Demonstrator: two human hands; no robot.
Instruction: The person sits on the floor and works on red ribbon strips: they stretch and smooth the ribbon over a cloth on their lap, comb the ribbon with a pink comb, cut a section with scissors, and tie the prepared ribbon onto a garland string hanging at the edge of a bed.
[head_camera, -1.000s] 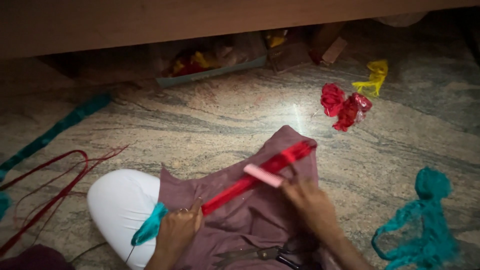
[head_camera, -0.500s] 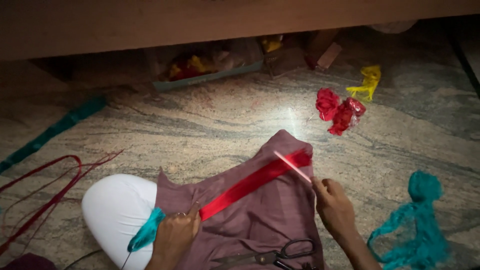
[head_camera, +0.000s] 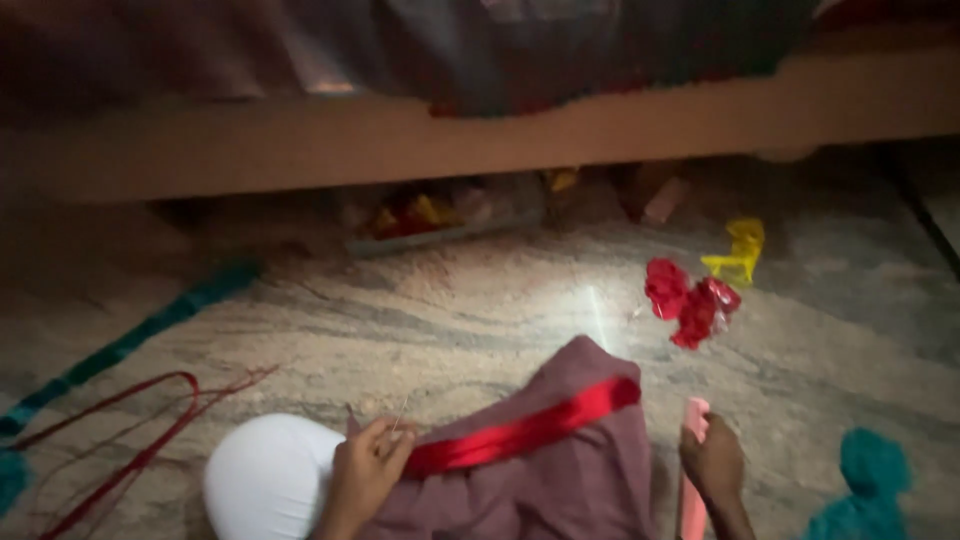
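Note:
A red satin ribbon lies stretched across a mauve cloth draped over my lap. My left hand pinches the ribbon's left end, with a thin needle sticking up from the fingers. My right hand is off the cloth's right edge and holds a pink stick-shaped thing upright against the floor. My knee in white fabric shows at the lower left.
On the marble floor lie red ribbon flowers, a yellow ribbon piece, teal ribbon at right, a teal strip and thin red strands at left. A wooden bed frame spans the back, with a cluttered tray beneath.
The view has tilted up toward the bed. My right hand left the ribbon's right end and moved down to the right with the pink stick. The teal piece by my left hand is out of sight.

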